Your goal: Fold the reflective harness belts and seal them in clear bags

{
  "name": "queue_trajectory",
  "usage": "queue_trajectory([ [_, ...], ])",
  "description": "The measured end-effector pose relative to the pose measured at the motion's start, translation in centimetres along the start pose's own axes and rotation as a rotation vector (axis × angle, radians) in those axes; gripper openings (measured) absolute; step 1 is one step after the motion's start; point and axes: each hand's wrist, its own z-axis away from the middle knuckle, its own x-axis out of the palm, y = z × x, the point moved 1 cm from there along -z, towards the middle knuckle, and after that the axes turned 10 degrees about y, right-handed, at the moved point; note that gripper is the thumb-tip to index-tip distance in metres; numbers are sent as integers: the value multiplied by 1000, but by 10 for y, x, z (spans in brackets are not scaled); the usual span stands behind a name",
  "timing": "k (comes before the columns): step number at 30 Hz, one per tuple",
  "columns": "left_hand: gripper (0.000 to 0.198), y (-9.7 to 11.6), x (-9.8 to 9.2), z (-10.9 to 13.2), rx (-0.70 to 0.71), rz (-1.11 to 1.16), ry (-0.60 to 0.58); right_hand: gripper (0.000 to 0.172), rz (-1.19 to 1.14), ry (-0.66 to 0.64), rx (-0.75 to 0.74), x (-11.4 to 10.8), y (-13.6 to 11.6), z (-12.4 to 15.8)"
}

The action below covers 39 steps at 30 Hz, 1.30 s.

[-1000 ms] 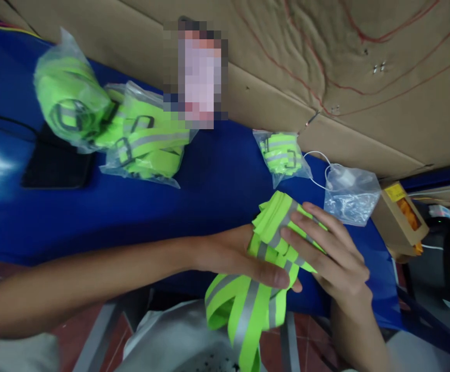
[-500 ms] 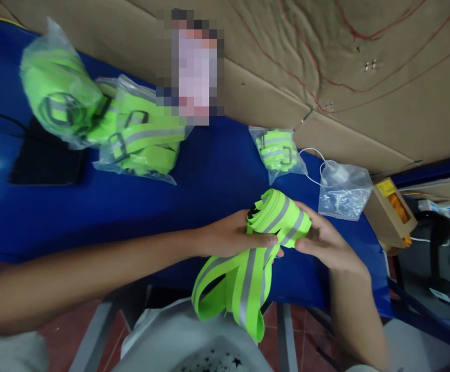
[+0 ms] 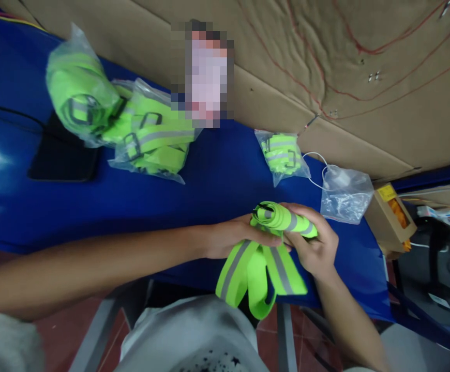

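Observation:
A neon green strap (image 3: 287, 218) with a grey stripe is partly rolled up between my two hands, just above the table's front edge. My left hand (image 3: 244, 236) holds the roll's left end and underside, its thumb pressed over the strap. Around the right end of the roll, my right hand (image 3: 316, 243) has its fingers curled behind and its thumb in front. Loose loops and a flat end of the strap hang below my hands. A dark piece shows in the roll's left end.
On the blue table (image 3: 217, 175) lie large bags of green straps (image 3: 155, 137) at the left, a black flat object (image 3: 64, 155), a small bag of straps (image 3: 283, 154), a clear bag (image 3: 347, 196) with a white cable, and a cardboard box (image 3: 390, 217) at the right edge.
The roll has turned in my hands, so its spiral end now faces up and left. The hanging loops have swung right, and my right hand has tightened round the roll. The view has shifted slightly.

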Motion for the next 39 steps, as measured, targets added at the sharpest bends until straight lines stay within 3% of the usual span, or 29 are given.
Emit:
queue_trajectory([
  [3, 75, 5, 1, 8, 26, 61, -20, 39, -18, -31, -255, 0, 1, -1],
  [6, 102, 8, 1, 11, 78, 94, 2, 40, 5, -64, -370, 0, 6, -2],
  [9, 81, 9, 0, 9, 66, 66, 96, 46, 74, -165, -381, -4, 8, -4],
  [12, 53, 13, -2, 7, 40, 28, 154, 54, 12, -401, -168, -11, 6, -10],
  [14, 45, 16, -4, 7, 24, 5, 166, 50, -160, -532, 15, -16, 6, -13],
  [15, 43, 17, -4, 7, 15, -12, 168, 47, -273, -519, 96, -18, 7, -15],
  [17, 46, 18, -4, 9, 8, -57, 170, 45, -466, -375, 236, -19, 10, -18],
  [19, 59, 17, -3, 11, 45, -116, 180, 55, -531, -288, 375, -16, 13, -17],
  [21, 76, 16, -1, 12, 111, -186, 204, 71, -487, -365, 492, -8, 13, -14],
  [23, 83, 14, 2, 11, 171, -224, 206, 76, -443, -413, 552, 0, 11, -9],
  [27, 72, 12, 5, 9, 265, -243, 169, 63, -465, -279, 551, 13, 11, 1],
  [31, 69, 10, 4, 8, 321, -260, 182, 71, -404, -282, 489, 16, 15, 4],
  [35, 65, 6, 6, 12, 294, -163, 272, 65, -319, -289, 390, 15, 11, 1],
  [39, 82, 5, 14, 15, 184, -1, 318, 53, -308, -216, 420, 14, 3, 1],
])
